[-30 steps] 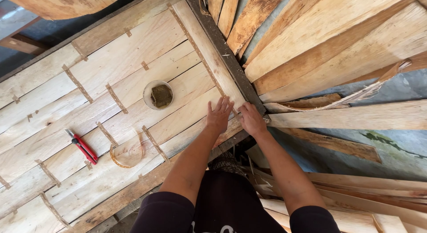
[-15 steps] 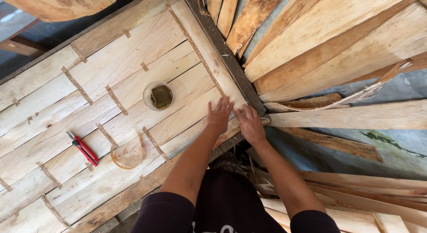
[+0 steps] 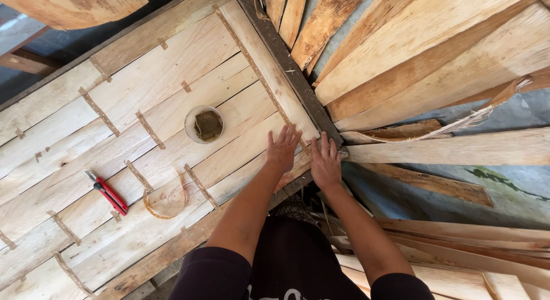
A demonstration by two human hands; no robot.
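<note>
Both my hands lie flat, fingers together, on the near right corner of a big sheet of pale wood veneer strips joined by short brown tape pieces. My left hand presses on a pale strip. Just right of it, my right hand rests by the sheet's dark edge bar. Neither hand holds anything.
A small round cup with a dark sponge stands on the sheet. A red-handled cutter and a loose curl of brown tape lie to the left. Long loose veneer strips pile up on the right and by my legs.
Both hands have crept slightly to the right along the sheet's corner; nothing else has moved.
</note>
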